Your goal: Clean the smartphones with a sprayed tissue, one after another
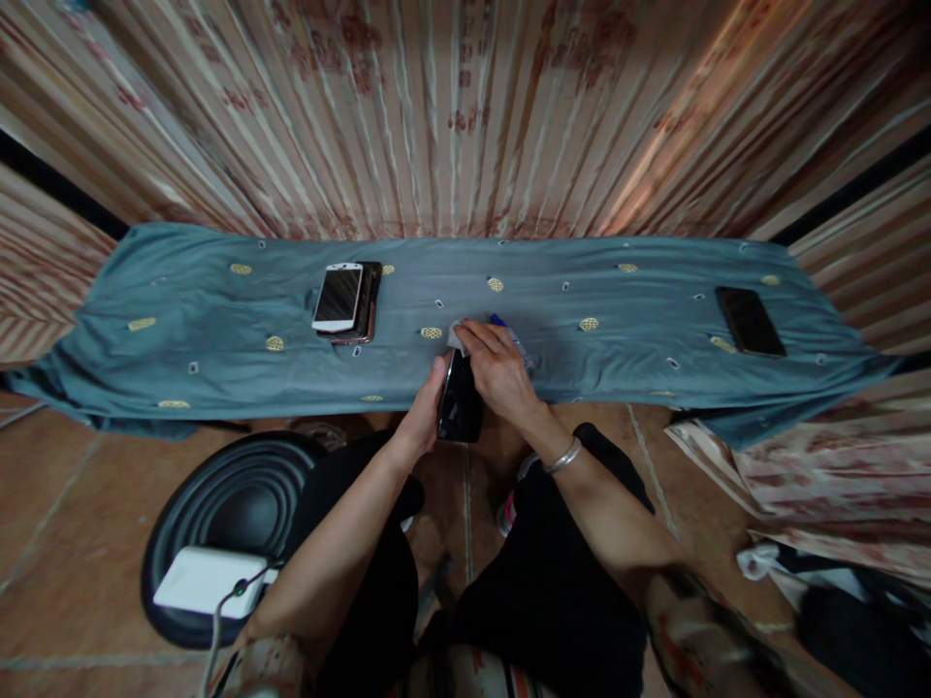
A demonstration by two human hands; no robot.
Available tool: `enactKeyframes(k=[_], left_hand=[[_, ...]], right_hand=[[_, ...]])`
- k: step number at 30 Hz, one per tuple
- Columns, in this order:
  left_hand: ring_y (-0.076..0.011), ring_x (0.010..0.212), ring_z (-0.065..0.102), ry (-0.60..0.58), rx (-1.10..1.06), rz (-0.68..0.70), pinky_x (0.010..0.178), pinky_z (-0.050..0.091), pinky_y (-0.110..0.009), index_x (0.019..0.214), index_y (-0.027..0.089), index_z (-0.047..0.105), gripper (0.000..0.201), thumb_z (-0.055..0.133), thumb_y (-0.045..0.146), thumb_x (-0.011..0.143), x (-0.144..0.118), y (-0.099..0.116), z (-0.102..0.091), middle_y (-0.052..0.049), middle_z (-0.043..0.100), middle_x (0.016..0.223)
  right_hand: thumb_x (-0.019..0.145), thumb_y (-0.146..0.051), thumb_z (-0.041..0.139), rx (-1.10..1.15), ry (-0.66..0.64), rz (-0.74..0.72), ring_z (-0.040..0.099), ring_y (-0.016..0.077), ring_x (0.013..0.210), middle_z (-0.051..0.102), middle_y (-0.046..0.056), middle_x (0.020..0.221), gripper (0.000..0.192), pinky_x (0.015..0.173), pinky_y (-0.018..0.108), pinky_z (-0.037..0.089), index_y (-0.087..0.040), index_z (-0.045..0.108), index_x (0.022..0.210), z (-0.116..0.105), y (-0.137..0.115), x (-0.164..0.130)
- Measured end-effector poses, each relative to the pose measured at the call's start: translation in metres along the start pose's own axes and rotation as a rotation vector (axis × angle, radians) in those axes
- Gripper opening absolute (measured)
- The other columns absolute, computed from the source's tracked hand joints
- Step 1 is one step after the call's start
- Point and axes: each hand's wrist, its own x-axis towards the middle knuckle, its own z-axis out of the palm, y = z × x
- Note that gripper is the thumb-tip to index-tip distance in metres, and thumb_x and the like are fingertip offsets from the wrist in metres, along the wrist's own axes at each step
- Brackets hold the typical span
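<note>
Gripping a dark glossy phone (460, 402) in our left hand (422, 415), we had it directly in front of us at the near edge of the cloth-covered bench (632, 354), its near end out past that edge. Its long axis ran roughly straight away from our body, and what mattered most was its far end: there our right hand (501, 373) lay over the top and right side, fingers pointing leftward across it, with a small white tissue (456, 336) pinched beneath them. Both hands were at the phone, so neither was clearly nearer; the left flanked its left edge and the right came in from the opposite side. Our left fingers were closed about that edge, thumb toward the far end, though most of them were hidden. The right fingers sat close together, narrow rather than spread, bent over the tissue; we could not tell whether any fingertip touched the phone itself. Just beyond the right hand lay a blue packet (498, 320), partly covered by it, while a stack of phones (370, 308) topped by a white phone (338, 296) lay well apart to the left, and another dark phone (751, 322) rested near the bench's right end.
</note>
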Motion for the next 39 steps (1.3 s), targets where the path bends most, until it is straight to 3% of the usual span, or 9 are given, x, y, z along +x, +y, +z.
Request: enactKeyframes(k=[6, 11, 17, 29, 39], left_hand=[[-0.0276, 0.146, 0.039, -0.028, 0.007, 0.022, 0.123, 0.025, -0.043, 0.129, 0.02, 0.065, 0.049, 0.053, 0.051, 0.094, -0.001, 0.006, 0.001, -0.005, 0.065, 0.137], [-0.029, 0.139, 0.048, 0.005, -0.057, 0.001, 0.12, 0.033, -0.044, 0.132, 0.021, 0.063, 0.053, 0.052, 0.055, 0.093, -0.002, 0.014, 0.001, -0.006, 0.067, 0.134], [-0.0286, 0.137, 0.051, 0.041, -0.052, 0.015, 0.117, 0.036, -0.043, 0.132, 0.021, 0.063, 0.06, 0.046, 0.063, 0.092, 0.001, 0.013, -0.006, -0.008, 0.067, 0.134], [-0.0285, 0.121, 0.064, 0.13, -0.088, 0.044, 0.108, 0.047, -0.043, 0.135, 0.021, 0.06, 0.06, 0.04, 0.061, 0.095, 0.003, 0.029, -0.005, -0.008, 0.074, 0.12], [-0.0293, 0.125, 0.062, 0.242, -0.1, 0.142, 0.109, 0.046, -0.042, 0.125, 0.02, 0.066, 0.059, 0.043, 0.064, 0.092, 0.01, 0.033, -0.012, -0.008, 0.073, 0.122]], right_hand=[[0.096, -0.011, 0.033, 0.038, 0.034, 0.021, 0.056, 0.0271, 0.123, 0.065, 0.015, 0.132, 0.047, 0.111, 0.049, 0.045, -0.01, 0.06, 0.135, -0.001, 0.012, -0.003], [0.095, -0.012, 0.036, 0.076, 0.064, 0.084, 0.057, 0.0278, 0.124, 0.066, 0.014, 0.131, 0.046, 0.109, 0.051, 0.046, -0.014, 0.061, 0.134, 0.002, 0.021, -0.007], [0.098, -0.016, 0.038, 0.114, 0.131, 0.142, 0.063, 0.0239, 0.118, 0.068, 0.01, 0.128, 0.043, 0.106, 0.044, 0.05, -0.02, 0.062, 0.133, 0.011, 0.025, -0.01], [0.098, -0.018, 0.039, 0.177, 0.086, 0.056, 0.066, 0.0232, 0.115, 0.07, 0.011, 0.125, 0.039, 0.105, 0.045, 0.051, -0.018, 0.065, 0.127, 0.014, 0.008, -0.017], [0.098, -0.016, 0.039, 0.228, -0.026, 0.016, 0.067, 0.0239, 0.111, 0.072, 0.011, 0.121, 0.04, 0.098, 0.044, 0.055, -0.02, 0.064, 0.129, 0.007, -0.009, -0.03]])
